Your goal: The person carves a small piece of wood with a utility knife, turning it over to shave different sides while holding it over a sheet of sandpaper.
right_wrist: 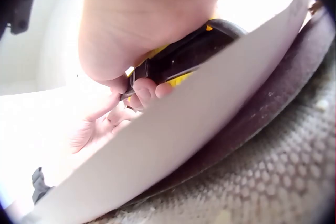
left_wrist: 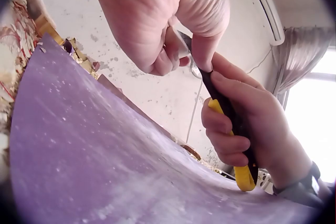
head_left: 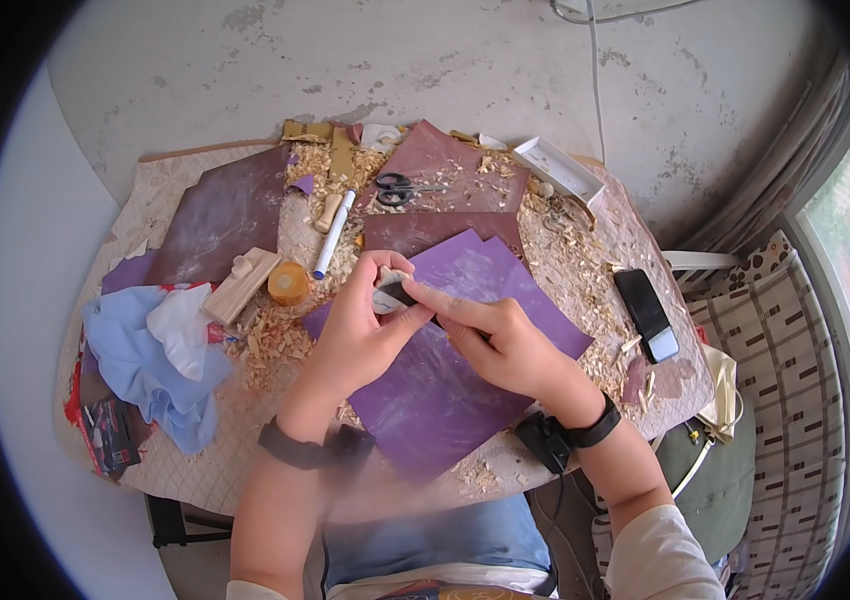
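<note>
My left hand (head_left: 345, 345) pinches a small pale piece (head_left: 386, 300) over the purple sheets (head_left: 425, 400), its fingers hiding most of the piece. A black and yellow utility knife (left_wrist: 244, 178) is gripped in my right hand (head_left: 507, 345), whose fingers curl round the handle. In the left wrist view the knife's dark front end meets the pale piece, and the left thumb lies right against it. The right index finger stretches along the knife toward the left hand. From the right wrist view, the black handle (right_wrist: 176, 58) shows under the palm, above a sheet's raised edge.
Wood shavings (head_left: 280, 340) litter the cloth-covered table. To the left lie a wooden block (head_left: 243, 288), a roll of tape (head_left: 289, 284) and a blue cloth (head_left: 145, 340). Scissors (head_left: 395, 190), a marker (head_left: 335, 235) and a white box (head_left: 560, 170) sit farther back; a phone (head_left: 645, 312) is at right.
</note>
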Available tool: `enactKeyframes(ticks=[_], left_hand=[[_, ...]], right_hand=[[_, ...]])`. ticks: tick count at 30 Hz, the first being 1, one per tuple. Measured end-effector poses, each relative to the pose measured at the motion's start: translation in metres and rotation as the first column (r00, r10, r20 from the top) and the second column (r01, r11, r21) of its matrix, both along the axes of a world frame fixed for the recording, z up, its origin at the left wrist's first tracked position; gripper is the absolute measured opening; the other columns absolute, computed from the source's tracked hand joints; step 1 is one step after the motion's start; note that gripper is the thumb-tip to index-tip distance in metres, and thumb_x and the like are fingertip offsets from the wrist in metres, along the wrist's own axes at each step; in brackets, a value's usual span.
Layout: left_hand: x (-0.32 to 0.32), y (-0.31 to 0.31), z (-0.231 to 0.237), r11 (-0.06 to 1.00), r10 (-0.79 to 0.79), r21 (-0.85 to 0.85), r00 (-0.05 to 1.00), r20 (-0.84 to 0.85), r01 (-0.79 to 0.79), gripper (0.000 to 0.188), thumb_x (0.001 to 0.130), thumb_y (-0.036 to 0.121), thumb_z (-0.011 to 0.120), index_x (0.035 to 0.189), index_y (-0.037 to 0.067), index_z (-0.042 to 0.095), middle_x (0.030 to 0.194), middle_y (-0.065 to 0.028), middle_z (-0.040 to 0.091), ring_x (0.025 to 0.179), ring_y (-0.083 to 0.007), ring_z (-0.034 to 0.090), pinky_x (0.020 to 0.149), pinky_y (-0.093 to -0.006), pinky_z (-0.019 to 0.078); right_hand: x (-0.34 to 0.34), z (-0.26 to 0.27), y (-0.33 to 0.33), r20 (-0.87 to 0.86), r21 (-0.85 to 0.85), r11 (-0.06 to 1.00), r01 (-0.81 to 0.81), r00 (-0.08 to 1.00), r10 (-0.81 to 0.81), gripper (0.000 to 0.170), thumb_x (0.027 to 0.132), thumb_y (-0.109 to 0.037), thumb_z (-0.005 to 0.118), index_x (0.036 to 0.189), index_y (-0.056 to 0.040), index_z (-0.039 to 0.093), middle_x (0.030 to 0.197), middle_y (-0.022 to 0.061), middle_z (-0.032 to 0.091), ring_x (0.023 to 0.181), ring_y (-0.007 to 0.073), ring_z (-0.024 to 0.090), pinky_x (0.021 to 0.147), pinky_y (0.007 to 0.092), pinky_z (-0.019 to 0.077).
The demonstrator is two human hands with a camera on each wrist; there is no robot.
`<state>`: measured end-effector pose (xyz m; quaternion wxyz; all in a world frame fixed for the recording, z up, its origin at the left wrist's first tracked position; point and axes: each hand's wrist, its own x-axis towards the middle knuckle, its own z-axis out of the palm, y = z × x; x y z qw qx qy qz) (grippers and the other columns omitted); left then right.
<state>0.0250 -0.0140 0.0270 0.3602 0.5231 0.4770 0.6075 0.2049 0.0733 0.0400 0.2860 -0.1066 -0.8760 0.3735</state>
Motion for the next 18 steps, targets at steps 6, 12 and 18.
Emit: enactKeyframes(ticks=[6,12,18], left_hand=[[-0.0012,-0.0001,-0.0011,1.000,-0.016,-0.017,0.999,-0.044,0.016,0.033,0.093,0.006,0.070,0.118,0.010,0.048,0.105,0.0019,0.053,0.095,-0.0043,0.053,0.078,-0.0223,0.0473],[0.0006,0.0010,-0.0026,1.000,-0.002,-0.018,1.000,-0.007,0.002,0.036,0.093,0.006,0.070,0.120,0.008,0.047,0.103,0.0013,0.053,0.089,-0.0040,0.051,0.074,-0.0208,0.0444],[0.0009,0.0015,-0.0046,1.000,0.019,-0.006,1.000,0.000,-0.019,0.033,0.095,0.007,0.067,0.121,0.009,0.047,0.103,0.0018,0.053,0.091,-0.0040,0.052,0.076,-0.0210,0.0449]], right_hand=[[0.0015,-0.0002,0.0021,0.013,-0.004,1.000,-0.026,1.000,0.026,0.058,0.088,0.007,0.054,0.143,-0.0134,0.055,0.079,0.0235,0.067,0.060,0.0331,0.065,0.062,0.0372,0.0521],[0.0014,0.0004,0.0025,0.036,0.054,0.998,-0.015,0.999,0.013,0.060,0.086,0.007,0.054,0.143,-0.0132,0.055,0.080,0.0229,0.067,0.061,0.0362,0.063,0.061,0.0391,0.0514],[0.0003,0.0064,-0.0032,0.052,0.095,0.994,0.057,0.997,-0.062,0.060,0.086,0.010,0.052,0.142,-0.0101,0.055,0.091,0.0240,0.070,0.078,0.0344,0.072,0.074,0.0335,0.0545]])
